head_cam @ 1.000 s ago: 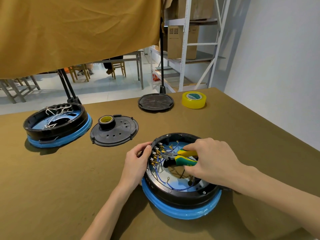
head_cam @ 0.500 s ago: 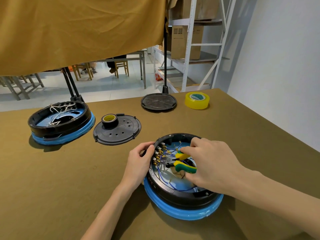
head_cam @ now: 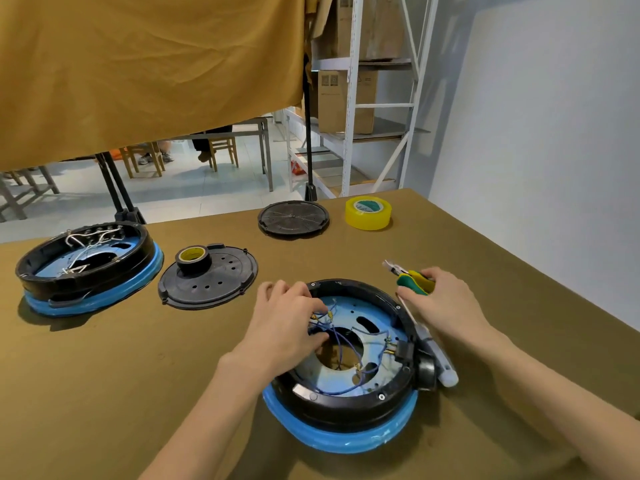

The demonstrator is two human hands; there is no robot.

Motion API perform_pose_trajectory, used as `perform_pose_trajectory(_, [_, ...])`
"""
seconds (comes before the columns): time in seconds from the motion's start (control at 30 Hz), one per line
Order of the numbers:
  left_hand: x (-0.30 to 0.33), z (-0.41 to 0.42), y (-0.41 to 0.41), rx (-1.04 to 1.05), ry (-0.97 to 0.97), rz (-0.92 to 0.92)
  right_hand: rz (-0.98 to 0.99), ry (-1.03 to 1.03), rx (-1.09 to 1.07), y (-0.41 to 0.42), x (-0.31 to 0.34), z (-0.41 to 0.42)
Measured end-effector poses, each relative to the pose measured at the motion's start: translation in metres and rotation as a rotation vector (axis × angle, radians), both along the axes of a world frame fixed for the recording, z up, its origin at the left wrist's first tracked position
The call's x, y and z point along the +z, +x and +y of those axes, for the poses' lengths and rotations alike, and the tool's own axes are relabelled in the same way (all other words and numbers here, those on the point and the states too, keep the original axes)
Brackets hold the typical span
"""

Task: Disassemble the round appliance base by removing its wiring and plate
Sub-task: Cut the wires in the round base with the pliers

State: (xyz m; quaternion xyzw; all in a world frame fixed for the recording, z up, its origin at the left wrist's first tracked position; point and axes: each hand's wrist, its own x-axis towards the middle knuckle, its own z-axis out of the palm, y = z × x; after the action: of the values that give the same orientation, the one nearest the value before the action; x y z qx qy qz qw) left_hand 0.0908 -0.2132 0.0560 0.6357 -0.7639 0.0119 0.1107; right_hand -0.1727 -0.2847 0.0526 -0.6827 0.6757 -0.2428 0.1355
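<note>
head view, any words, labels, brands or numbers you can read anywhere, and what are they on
No text can be read.
Cardboard box on the shelf: dark printed marks, too blurred to read.
Yellow tape roll: green and white label inside the core, too small to read.
Black tape roll: yellow core, no lettering legible.
Round base between the hands: a small pale tag on its rim, no lettering readable.
Pliers: no marking visible.

Blk base (head_cam: 346,407) w/ blue rim, blue wires (head_cam: 341,337) — pliers (head_cam: 414,280) yellow/green, tape (head_cam: 369,213) yellow, table (head_cam: 104,375) olive.
</note>
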Motion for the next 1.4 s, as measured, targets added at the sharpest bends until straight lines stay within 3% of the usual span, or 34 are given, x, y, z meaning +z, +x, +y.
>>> perform_pose_trajectory(0.13, [-0.004,-0.003,0.0,0.003,-0.044,0.104,0.301,0.054,-0.06,-0.007,-0.023,-0.017])
perform_pose_trajectory(0.33, [-0.003,0.006,0.004,-0.035,-0.145,0.389,0.305,0.077,0.003,-0.008,-0.021,-0.019])
perform_pose_trajectory(0.4, [0.002,0.006,0.003,-0.055,-0.206,0.474,0.13,-0.111,0.075,0.0,-0.007,-0.009])
perform_pose_trajectory(0.47, [0.007,0.003,-0.002,-0.062,-0.238,0.576,-0.221,-0.283,0.217,0.015,0.014,0.007])
perform_pose_trajectory(0.53, [0.011,-0.001,-0.01,-0.077,-0.235,0.656,-0.424,-0.175,0.431,0.032,0.033,0.019])
perform_pose_trajectory(0.6, [0.012,-0.005,-0.019,-0.095,-0.238,0.718,-0.443,0.011,0.57,0.047,0.041,0.026])
perform_pose_trajectory(0.67, [0.011,-0.008,-0.024,-0.097,-0.268,0.763,-0.535,0.066,0.594,0.052,0.042,0.028])
perform_pose_trajectory(0.77, [0.007,-0.007,-0.029,-0.093,-0.242,0.805,-0.654,0.095,0.525,0.04,0.04,0.025])
perform_pose_trajectory(0.87, [0.0,-0.003,-0.031,-0.096,-0.163,0.69,-0.657,0.101,0.4,0.011,0.033,0.016])
perform_pose_trajectory(1.03, [-0.007,-0.004,-0.013,0.089,-0.113,0.351,-0.452,0.044,0.0,-0.053,0.0,-0.013])
perform_pose_trajectory(1.1, [-0.009,-0.004,-0.005,0.117,-0.101,0.341,-0.314,0.09,-0.057,-0.065,-0.013,-0.02])
perform_pose_trajectory(1.2, [-0.012,-0.005,0.006,0.07,-0.082,0.515,-0.04,0.16,-0.094,-0.07,-0.026,-0.023])
perform_pose_trajectory(1.3, [-0.018,-0.005,0.015,0.087,-0.078,0.742,0.306,-0.01,-0.124,-0.059,-0.017,-0.017])
perform_pose_trajectory(1.4, [-0.025,-0.003,0.018,0.168,-0.08,0.986,0.177,-0.249,0.048,-0.02,0.001,-0.006])
